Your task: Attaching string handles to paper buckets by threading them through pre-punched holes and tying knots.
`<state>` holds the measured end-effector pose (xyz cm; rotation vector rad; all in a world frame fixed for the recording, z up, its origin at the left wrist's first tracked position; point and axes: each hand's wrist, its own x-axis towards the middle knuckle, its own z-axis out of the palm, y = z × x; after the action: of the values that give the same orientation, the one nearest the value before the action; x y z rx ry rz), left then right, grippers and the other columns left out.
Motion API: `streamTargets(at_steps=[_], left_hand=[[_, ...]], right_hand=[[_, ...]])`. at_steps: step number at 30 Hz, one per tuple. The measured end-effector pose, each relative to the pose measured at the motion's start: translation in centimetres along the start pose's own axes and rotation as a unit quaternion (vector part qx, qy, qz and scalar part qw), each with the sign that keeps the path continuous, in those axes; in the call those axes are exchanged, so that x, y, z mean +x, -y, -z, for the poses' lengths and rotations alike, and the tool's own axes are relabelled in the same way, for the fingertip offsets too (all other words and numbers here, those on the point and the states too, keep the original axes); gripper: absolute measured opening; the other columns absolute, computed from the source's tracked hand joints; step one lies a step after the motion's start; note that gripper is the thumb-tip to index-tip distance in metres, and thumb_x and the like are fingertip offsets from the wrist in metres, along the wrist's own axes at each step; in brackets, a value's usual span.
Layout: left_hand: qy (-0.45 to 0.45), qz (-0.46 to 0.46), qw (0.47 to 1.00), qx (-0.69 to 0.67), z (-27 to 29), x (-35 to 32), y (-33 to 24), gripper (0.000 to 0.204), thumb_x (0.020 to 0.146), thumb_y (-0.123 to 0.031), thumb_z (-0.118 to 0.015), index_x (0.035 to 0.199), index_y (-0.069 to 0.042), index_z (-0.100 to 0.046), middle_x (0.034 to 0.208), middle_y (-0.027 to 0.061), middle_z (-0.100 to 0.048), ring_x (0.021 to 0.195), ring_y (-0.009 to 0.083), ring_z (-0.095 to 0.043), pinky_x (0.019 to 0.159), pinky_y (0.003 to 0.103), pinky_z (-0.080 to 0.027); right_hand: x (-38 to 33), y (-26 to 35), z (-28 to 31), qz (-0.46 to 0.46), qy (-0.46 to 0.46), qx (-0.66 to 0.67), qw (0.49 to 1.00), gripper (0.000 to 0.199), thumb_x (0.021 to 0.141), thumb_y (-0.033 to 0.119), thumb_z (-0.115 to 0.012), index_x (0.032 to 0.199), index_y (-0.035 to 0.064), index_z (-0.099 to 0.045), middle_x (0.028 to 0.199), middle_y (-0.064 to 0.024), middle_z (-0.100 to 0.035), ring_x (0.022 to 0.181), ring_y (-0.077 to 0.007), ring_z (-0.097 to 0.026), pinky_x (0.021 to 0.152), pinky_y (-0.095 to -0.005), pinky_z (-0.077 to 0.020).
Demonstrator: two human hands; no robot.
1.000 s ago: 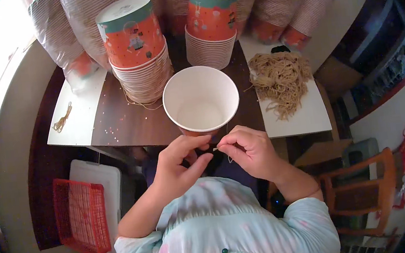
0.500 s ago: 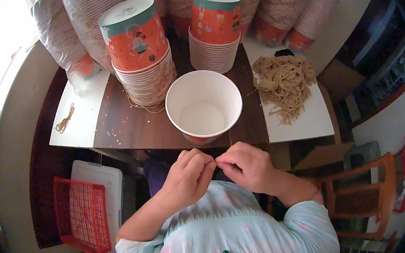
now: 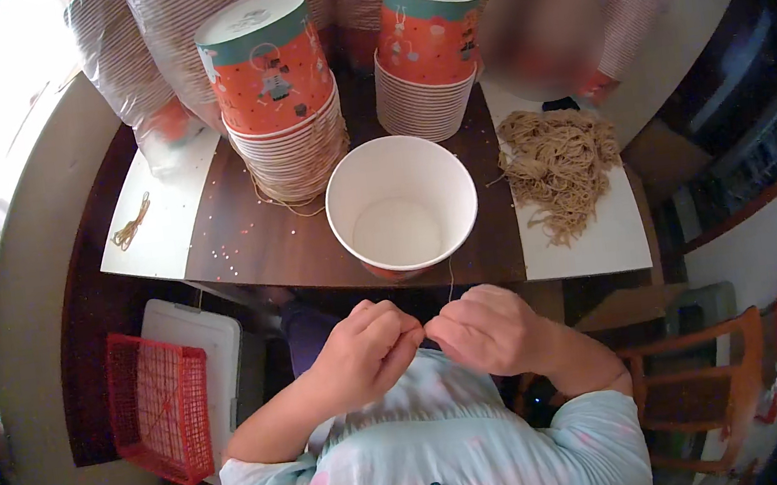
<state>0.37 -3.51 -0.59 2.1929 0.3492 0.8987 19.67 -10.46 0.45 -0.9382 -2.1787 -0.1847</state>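
Close in front of my body, my left hand [image 3: 374, 351] and my right hand [image 3: 489, 329] are both closed in a pinch, their fingertips almost meeting. A thin string [image 3: 451, 278] runs from the right side of a white-lined paper bucket [image 3: 397, 170] down to my right fingers. What my left fingertips pinch is too small to make out. The bucket stands mouth up at the table's front edge, with nothing visible inside. To the right, a tangled heap of tan string [image 3: 560, 170] lies on a white board.
Behind the bucket stand a left stack of paper buckets [image 3: 273, 83] and a right stack [image 3: 428, 46], both upside down. Plastic-wrapped stacks [image 3: 189, 45] line the back. A small string bundle [image 3: 131, 222] lies left. A red basket [image 3: 160, 407] and wooden chair [image 3: 698, 389] flank me.
The whole view has shifted slightly. My hands remain pinched together, with the right hand turned a little more over its fingertips. The string beside the bucket shows more clearly.
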Motion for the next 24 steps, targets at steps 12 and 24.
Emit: streamTargets(at_steps=[12, 24], left_hand=[[-0.082, 0.049, 0.973, 0.208, 7.0, 11.5, 7.0, 0.032, 0.076, -0.011, -0.065, 0.106, -0.001, -0.06, 0.105, 0.017, -0.058, 0.088, 0.0332, -0.058, 0.079, 0.038, -0.048], [0.197, 0.134, 0.962, 0.131, 4.5, 17.0, 11.4, 0.031, 0.074, -0.013, -0.057, 0.1, 0.002, -0.064, 0.086, 0.0159, -0.067, 0.076, 0.0243, -0.063, 0.071, 0.034, -0.05]], right_hand=[[4.2, -12.7, 2.8, -0.267, 0.091, 0.019, 0.959, 0.011, 0.08, 0.009, -0.06, 0.081, -0.0019, -0.059, 0.098, -0.0145, -0.053, 0.083, -0.0309, -0.058, 0.075, -0.038, -0.0486], [3.5, -14.5, 0.4, -0.262, 0.185, -0.064, 0.945, 0.009, 0.078, 0.009, -0.059, 0.08, 0.0008, -0.06, 0.086, -0.0134, -0.057, 0.078, -0.032, -0.059, 0.069, -0.0392, -0.0485]])
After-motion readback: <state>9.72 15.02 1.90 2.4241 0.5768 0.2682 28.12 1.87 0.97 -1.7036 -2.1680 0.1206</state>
